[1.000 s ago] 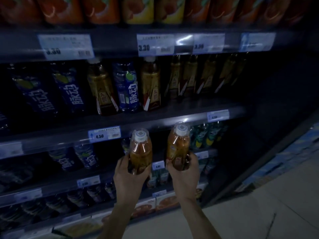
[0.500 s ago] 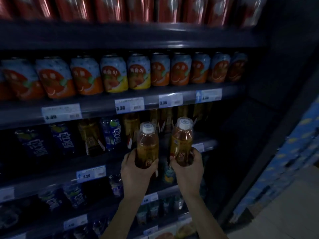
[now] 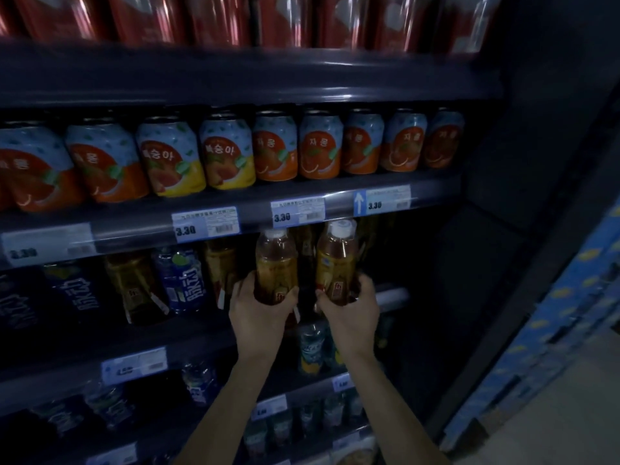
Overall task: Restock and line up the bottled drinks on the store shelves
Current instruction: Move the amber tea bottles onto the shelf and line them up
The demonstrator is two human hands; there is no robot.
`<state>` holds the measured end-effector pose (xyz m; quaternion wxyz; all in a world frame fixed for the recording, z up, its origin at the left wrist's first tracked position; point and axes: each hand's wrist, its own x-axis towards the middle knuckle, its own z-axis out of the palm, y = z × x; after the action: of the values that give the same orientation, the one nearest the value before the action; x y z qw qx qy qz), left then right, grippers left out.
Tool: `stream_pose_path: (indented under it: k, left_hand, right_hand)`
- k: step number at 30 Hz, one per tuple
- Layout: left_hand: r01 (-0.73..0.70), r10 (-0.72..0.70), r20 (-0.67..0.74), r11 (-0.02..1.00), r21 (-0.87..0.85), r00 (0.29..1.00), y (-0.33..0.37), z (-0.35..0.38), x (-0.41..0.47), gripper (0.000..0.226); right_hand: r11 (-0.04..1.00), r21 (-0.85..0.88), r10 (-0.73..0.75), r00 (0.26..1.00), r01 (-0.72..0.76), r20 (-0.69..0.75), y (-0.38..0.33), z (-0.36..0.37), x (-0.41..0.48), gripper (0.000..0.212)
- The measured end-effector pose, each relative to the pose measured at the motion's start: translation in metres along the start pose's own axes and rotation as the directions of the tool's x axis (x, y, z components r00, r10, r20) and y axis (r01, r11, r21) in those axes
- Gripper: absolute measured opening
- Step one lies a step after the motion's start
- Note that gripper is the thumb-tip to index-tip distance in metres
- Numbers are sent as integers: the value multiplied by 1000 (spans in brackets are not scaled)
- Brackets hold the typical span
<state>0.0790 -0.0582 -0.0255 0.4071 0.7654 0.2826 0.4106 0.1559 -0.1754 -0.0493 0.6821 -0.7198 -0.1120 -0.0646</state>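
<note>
Shop: price-tagged drink shelves [image 3: 235, 209]

Dim aisle, wide-angle view.
Glare on shelf rail [image 3: 335, 67]; red cans [image 3: 285, 18] blurred; lower shelves in shadow; edges bowed.

The left hand [image 3: 260, 315] grips the base of an upright amber tea bottle [image 3: 275, 263] with a white cap, and the right hand [image 3: 352, 312] grips a second amber bottle [image 3: 335, 263] just beside it, the two bottles close together but apart. Directly above the hands runs a shelf edge [image 3: 255, 216] with price tags [image 3: 205, 224], carrying a row of fruit drink cans [image 3: 275, 147]. To the left of the hands stand a blue bottle [image 3: 183, 280] and more amber ones.
</note>
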Motion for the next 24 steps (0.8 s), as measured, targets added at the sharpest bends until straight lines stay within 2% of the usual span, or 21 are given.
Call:
stream_pose_path:
  k: [3,8,12,15,19,24]
  left_hand:
    - [68,-68,12,998,0,998,0,11,12,81]
    - [85,-85,-13,996,26,996,0,26,27,85]
    - [140,-140,-20,990,12,990,-4,36,36,87]
    - [148,-148,-17,989,4,989,-6,44,41,89]
    - [149,-149,-37,989,-10,988,-11,51,38,96]
    - [131,-132,-42,991,-30,990,-16,56,34,94]
  right_hand:
    - [999,-32,-13,1000,14,20,2,6,12,66]
    - [996,-73,-38,999,40,35,5,18,31,66]
    - [994,-99,-47,998,52,49,12,24,42,76]
    - [992,-110,-55,996,63,73,16,26,50,66]
    - [989,-124,-73,996,79,52,25,23,55,72]
    - [979,-172,-97,992,110,86,31,23,55,73]
